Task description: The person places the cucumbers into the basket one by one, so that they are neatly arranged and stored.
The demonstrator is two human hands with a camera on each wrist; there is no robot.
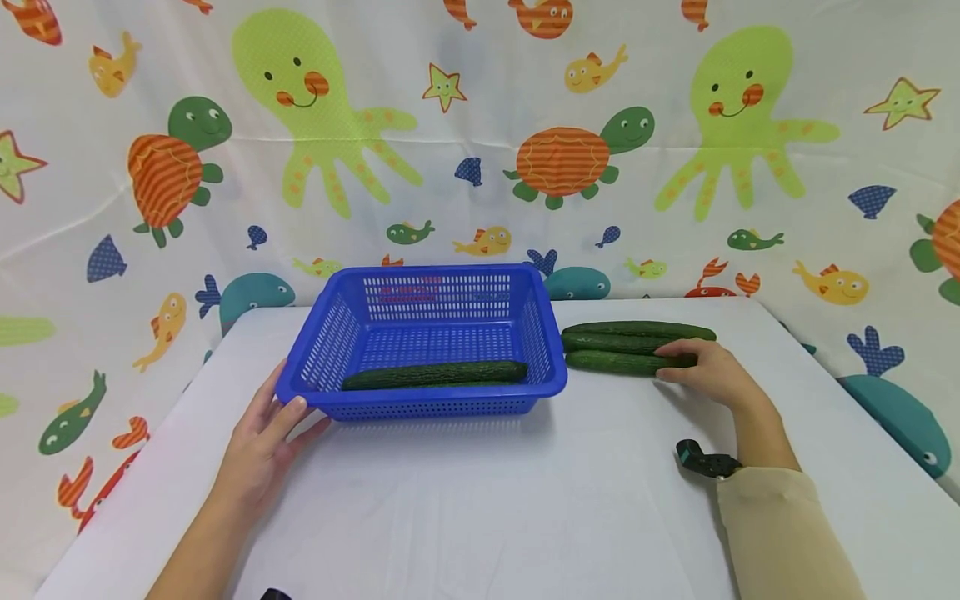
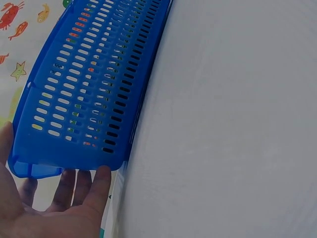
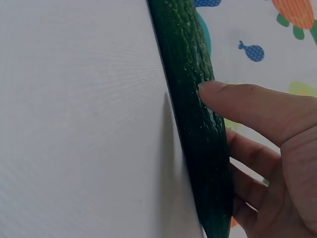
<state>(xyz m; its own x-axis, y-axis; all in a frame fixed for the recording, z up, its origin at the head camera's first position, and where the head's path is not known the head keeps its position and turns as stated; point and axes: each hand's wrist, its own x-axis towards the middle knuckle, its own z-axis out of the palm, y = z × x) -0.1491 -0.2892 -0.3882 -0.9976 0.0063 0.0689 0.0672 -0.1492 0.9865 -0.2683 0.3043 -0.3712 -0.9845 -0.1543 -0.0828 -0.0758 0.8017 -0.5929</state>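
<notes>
A blue plastic basket [image 1: 450, 405] with slotted walls stands on the table. Inside, along its front wall, lies a dark green cucumber [image 1: 435, 375]; a sliver of green beside it may be a second one. My left hand [image 1: 262, 442] holds the basket's front left corner, and the left wrist view shows its fingertips [image 2: 103, 173] against the basket's end. Right of the basket, three cucumbers lie side by side. My right hand [image 1: 708, 371] grips the right end of the nearest cucumber [image 1: 611, 362], thumb on the near side and fingers beyond it, as the right wrist view shows.
A white cloth covers the table [image 1: 480, 508]. Two more cucumbers [image 1: 637, 327] lie behind the gripped one, close against it. A sea-animal print curtain [image 1: 480, 83] hangs behind the table and along its sides.
</notes>
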